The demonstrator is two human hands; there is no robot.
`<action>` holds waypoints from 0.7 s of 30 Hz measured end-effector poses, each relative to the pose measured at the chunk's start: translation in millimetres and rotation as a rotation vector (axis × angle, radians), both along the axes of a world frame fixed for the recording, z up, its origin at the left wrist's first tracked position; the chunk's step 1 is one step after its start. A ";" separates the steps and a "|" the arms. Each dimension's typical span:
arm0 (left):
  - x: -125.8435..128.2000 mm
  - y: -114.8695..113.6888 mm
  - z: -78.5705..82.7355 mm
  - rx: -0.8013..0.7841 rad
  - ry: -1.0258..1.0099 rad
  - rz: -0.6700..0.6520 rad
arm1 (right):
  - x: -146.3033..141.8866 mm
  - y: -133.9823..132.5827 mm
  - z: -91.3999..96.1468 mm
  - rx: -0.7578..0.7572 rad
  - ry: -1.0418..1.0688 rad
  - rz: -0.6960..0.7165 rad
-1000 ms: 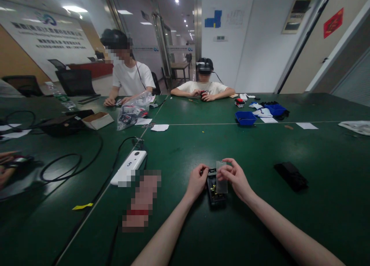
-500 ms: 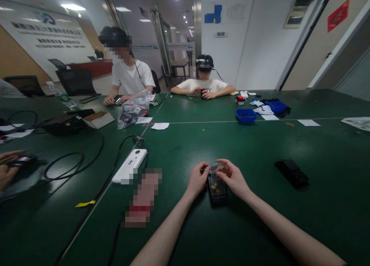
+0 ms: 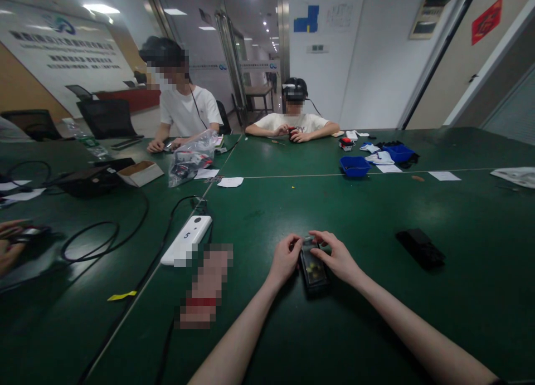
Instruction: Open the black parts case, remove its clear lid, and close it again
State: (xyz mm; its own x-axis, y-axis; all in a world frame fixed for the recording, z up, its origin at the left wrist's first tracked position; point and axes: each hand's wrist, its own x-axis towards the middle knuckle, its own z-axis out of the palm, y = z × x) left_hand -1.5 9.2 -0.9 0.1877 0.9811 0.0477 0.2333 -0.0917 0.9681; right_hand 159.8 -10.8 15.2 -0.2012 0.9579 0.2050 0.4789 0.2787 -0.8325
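A small black box (image 3: 314,273) lies on the green table (image 3: 376,218) just in front of me, with a clear lid lying flat over it. My left hand (image 3: 285,259) grips the box's left side with curled fingers. My right hand (image 3: 337,257) rests on the right side, fingers pressing down on the clear lid. Something yellowish shows through the lid inside the box.
A black pouch (image 3: 420,248) lies to the right. A white power strip (image 3: 186,239) with black cables sits to the left. Blue bins (image 3: 355,166), papers and a plastic bag (image 3: 191,159) stand further back. Two people sit at the far side; another person's hand (image 3: 8,245) shows at the left edge.
My right hand held the clear lid tilted up above the box; it has lowered the lid flat onto the box and now presses on it. The left hand stayed on the box.
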 end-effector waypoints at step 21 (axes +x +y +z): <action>1.4 -3.5 8.4 0.046 0.073 0.018 | -0.6 -0.4 7.5 -0.330 0.522 -0.004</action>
